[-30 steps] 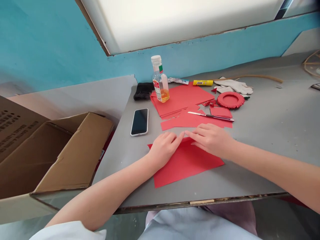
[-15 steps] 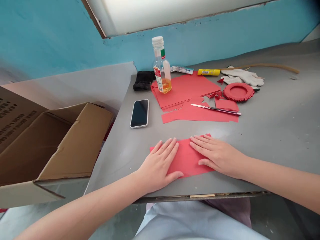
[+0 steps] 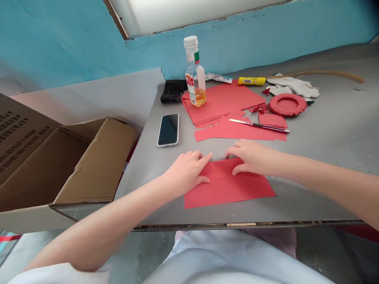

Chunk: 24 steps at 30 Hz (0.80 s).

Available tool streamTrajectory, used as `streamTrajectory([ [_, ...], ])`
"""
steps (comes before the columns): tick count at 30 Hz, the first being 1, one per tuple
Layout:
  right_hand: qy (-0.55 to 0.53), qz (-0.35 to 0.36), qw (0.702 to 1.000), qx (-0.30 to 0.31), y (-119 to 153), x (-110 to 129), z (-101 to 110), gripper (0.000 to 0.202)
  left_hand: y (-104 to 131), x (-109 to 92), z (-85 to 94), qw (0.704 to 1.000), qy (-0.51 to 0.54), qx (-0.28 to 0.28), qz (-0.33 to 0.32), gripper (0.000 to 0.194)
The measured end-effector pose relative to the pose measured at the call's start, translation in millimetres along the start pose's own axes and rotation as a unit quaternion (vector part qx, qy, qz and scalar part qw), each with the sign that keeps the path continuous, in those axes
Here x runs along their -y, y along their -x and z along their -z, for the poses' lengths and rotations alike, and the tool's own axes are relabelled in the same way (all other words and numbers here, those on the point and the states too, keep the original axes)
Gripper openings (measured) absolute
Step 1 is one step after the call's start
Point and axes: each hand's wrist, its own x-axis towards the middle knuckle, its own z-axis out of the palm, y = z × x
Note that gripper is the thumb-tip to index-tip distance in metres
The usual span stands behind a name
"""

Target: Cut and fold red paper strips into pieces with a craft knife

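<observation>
At the lower centre of the frame, a red sheet [image 3: 231, 191] is laid on the grey table [image 3: 325, 138], with a short dark mark seen near its middle. Its left part is touched by the left hand [image 3: 185, 171], whose fingers are loosely bent and whose thumb is held apart from the forefinger. The right part of its far edge is covered by the right hand [image 3: 256, 158], with the fingers curved and the thumb set apart over the paper; whether the edge is gripped by the fingertips cannot be told.

At the upper centre, a glass bottle [image 3: 195, 79] with amber liquid is stood upright on the red paper stack [image 3: 227, 96], and a black bundle [image 3: 172, 91] is placed to its left. Below the bundle, a phone [image 3: 168, 130] is laid face up. Right of centre, a slim cutting tool [image 3: 257, 125] is rested across red offcuts [image 3: 217, 132]. Farther to the upper right, a toothed red disc [image 3: 288, 104], a yellow tube [image 3: 251, 81] and white gloves [image 3: 296, 86] are grouped. At the left, an open cardboard box [image 3: 91, 167] is seen beside the table
</observation>
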Motion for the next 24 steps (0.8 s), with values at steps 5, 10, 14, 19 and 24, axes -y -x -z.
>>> streamTrajectory([
  [5,0.016,-0.011,1.0,-0.021,3.4,1.4,4.9,0.007,-14.7,2.8,8.7,1.0,0.005,-0.006,-0.019,0.02],
  [10,0.025,-0.02,0.998,-0.05,16.2,10.8,4.1,0.01,-14.3,0.6,1.9,0.998,0.006,-0.064,-0.011,0.013],
  [14,0.11,0.002,0.989,-0.096,28.9,20.7,-5.0,0.01,-2.2,-3.5,-11.4,0.995,-0.004,-0.104,-0.007,0.017],
  [19,0.202,0.068,0.954,-0.21,44.5,33.5,-22.8,0.031,10.5,-11.2,-27.7,0.986,-0.061,-0.147,-0.045,0.035],
  [24,0.2,0.111,0.935,-0.271,56.4,41.3,-47.3,0.034,21.8,-19.8,-36.9,0.985,-0.062,-0.151,-0.054,0.035],
])
